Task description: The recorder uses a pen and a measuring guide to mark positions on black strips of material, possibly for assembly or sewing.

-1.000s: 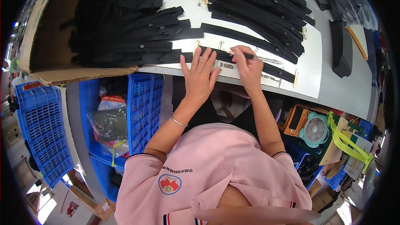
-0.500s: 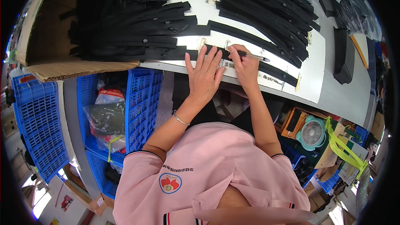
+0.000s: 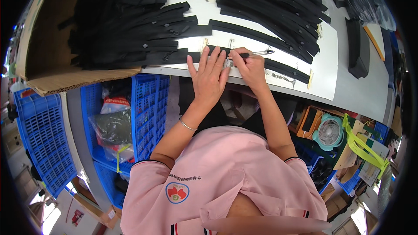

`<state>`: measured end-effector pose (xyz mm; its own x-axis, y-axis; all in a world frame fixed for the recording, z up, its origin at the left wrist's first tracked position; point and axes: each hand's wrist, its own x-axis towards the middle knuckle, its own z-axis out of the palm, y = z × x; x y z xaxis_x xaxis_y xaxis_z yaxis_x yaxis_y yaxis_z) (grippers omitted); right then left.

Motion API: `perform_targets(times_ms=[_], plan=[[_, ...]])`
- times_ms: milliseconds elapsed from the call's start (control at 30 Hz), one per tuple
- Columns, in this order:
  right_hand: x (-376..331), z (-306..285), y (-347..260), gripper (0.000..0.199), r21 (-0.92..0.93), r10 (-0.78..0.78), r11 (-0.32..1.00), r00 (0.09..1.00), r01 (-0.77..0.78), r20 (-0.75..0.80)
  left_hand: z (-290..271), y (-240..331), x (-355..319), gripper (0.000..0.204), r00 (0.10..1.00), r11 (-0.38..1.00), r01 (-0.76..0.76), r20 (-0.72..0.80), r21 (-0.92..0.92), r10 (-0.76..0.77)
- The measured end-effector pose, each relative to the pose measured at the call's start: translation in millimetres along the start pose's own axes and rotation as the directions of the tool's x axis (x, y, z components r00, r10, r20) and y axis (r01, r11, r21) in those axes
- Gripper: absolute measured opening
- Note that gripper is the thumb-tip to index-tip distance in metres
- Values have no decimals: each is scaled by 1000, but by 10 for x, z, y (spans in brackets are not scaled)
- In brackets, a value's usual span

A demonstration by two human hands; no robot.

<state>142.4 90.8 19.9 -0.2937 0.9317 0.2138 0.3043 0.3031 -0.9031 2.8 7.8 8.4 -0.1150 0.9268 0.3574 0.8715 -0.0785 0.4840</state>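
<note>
My left hand (image 3: 207, 78) lies flat with fingers spread over a black fabric strip (image 3: 287, 72) near the table's front edge. Just to its right, my right hand (image 3: 250, 70) is closed around a pen (image 3: 262, 53) with a clear barrel, its rear end pointing right. The writing tip is hidden by my fingers, at the strip beside my left fingertips. Beneath the strip lies a white board (image 3: 324, 76) bearing dark marks and bits of tape. Another black strip (image 3: 257, 35) rests a little farther back.
Heaps of black strips cover the left (image 3: 126, 26) and far right (image 3: 270, 6) of the work surface. A cardboard box (image 3: 82, 78) stands open at the left. Below are blue crates (image 3: 150, 117) and a small fan (image 3: 328, 132). A black block (image 3: 358, 56) sits at right.
The pen has tilted, so its rear end now points nearly level to the right instead of downward. My left hand stays flat on the strip; the whole view has shifted slightly.
</note>
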Motion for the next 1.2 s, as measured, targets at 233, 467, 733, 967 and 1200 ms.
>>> perform_targets(times_ms=[233,467,733,967,1200], plan=[[-48,-54,-47,19,192,96,977,995,-90,-19,8,-19,-9,47,1000,1000,-15,21,19,15],[-243,-611,-6,13,110,145,987,943,-116,-300,-2,-20,-4,47,999,999,-21,35,30,20],[-199,-484,-38,26,-403,-274,894,951,195,-146,-10,-4,9,48,999,999,-20,49,47,17],[-272,-751,154,25,-489,-306,852,936,187,-175,0,-12,5,49,998,999,-31,58,41,28],[-392,-1007,218,27,-476,-237,872,950,115,-203,-33,75,35,46,999,1000,-3,38,19,3]])
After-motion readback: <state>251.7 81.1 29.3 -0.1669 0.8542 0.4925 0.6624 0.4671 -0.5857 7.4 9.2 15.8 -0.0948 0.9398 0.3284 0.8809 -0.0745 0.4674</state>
